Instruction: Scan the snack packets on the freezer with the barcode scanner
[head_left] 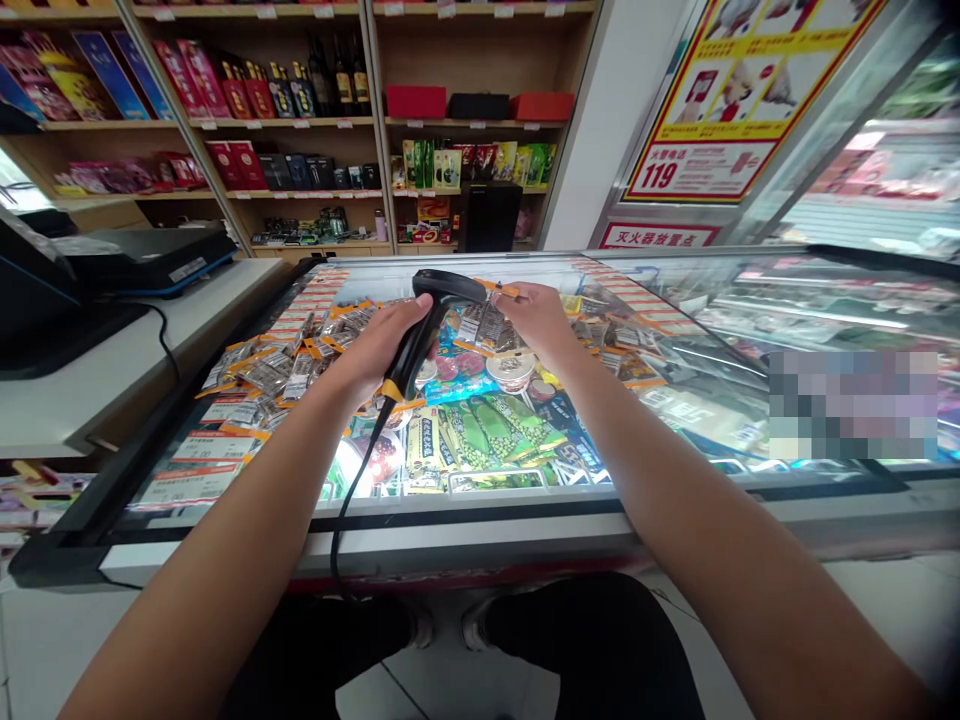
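My left hand grips the handle of a black barcode scanner with yellow trim; its head points right and its cable hangs down over the freezer's front edge. My right hand holds a small snack packet with an orange header right in front of the scanner head. Both hands hover over the glass lid of a chest freezer. A pile of similar orange-topped packets lies on the glass to the left.
Ice-cream packs show through the glass. A white counter with black till equipment stands at left. Wooden shelves of boxes and bottles line the back wall. A second freezer lid extends right. My knees show below.
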